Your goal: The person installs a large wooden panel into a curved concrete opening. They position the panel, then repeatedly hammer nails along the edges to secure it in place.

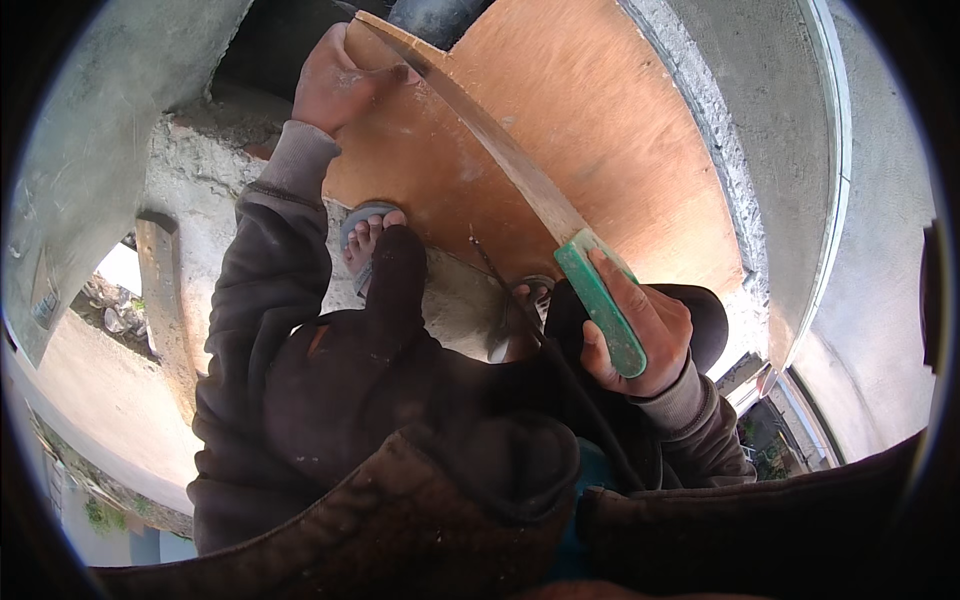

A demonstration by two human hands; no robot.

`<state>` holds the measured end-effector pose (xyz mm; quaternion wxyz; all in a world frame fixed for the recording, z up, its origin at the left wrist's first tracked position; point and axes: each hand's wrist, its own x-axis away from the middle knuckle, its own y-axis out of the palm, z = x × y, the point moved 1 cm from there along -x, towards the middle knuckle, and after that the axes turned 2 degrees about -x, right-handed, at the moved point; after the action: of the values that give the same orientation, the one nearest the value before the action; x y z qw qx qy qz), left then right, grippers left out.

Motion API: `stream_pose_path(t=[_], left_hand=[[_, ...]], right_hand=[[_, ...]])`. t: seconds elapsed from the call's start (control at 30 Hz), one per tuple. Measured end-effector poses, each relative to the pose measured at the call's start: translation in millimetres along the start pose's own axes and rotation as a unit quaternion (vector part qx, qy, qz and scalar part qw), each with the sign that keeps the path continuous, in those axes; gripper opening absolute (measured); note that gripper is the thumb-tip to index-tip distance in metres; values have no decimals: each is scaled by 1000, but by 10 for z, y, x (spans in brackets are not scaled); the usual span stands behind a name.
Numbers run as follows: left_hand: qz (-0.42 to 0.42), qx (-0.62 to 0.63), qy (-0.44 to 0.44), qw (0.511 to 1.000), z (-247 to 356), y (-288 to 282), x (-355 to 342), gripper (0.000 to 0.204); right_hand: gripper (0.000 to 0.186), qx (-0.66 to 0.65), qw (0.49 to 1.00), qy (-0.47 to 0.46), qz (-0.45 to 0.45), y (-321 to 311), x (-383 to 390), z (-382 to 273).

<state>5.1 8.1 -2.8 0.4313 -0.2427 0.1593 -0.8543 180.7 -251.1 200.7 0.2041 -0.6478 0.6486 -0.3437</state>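
Observation:
My right hand (660,335) is wrapped round the green handle of a handsaw (600,300). Its long blade slants up and left across an orange-brown plywood board (610,110), toward a notch in the board's far edge. Close to the blade's far end, my left hand (345,85) grips the board by its far left corner, thumb on top and the other fingers partly hidden. Pale dust lies on the wood near that thumb. How deep the blade sits in the wood I cannot tell.
My sandalled foot (362,240) stands at the board's near edge. A thin dark rod or cord (510,295) runs up between my legs. Rough concrete (200,170) lies to the left, beside an upright wooden piece (165,300). A curved grey wall (770,130) borders the right.

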Motion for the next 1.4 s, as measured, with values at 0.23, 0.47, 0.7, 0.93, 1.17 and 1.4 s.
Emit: stream_pose_path(t=[0.23,0.47,0.7,0.93,1.17,1.4], left_hand=[[25,4,45,999,-45,128,-271,51],[0,6,-5,1000,44,-46,40,39],[3,46,37,998,-265,76,-162,57],[-5,40,-10,999,-7,-84,-9,51],[-22,51,-11,998,-283,-29,-111,47],[13,7,61,998,-104,34,-98,47]], right_hand=[[46,54,998,-18,30,445,-1073,120],[52,-8,996,-79,40,94,-123,131],[44,21,997,-40,62,542,-1014,97],[45,-2,998,-52,31,109,-287,29],[49,16,998,-46,46,396,-701,33],[50,13,998,-43,53,377,-639,65]])
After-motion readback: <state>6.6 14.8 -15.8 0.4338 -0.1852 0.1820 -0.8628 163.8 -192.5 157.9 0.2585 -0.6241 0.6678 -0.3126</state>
